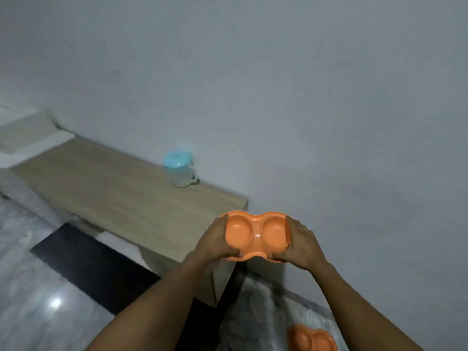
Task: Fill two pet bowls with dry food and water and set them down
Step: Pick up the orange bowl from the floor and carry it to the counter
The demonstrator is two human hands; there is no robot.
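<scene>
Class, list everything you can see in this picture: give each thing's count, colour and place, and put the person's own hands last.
Double pet bowl: one, orange, both wells empty, held in the air beside the bench's near end.
Second double bowl: one, orange, on the floor at bottom right, partly cut off.
Jar: one, clear with a pale blue lid, on the bench by the wall.
Bench: one, light wood, along the wall.
Left hand: one, gripping the held bowl's left end.
Right hand: one, gripping its right end.
</scene>
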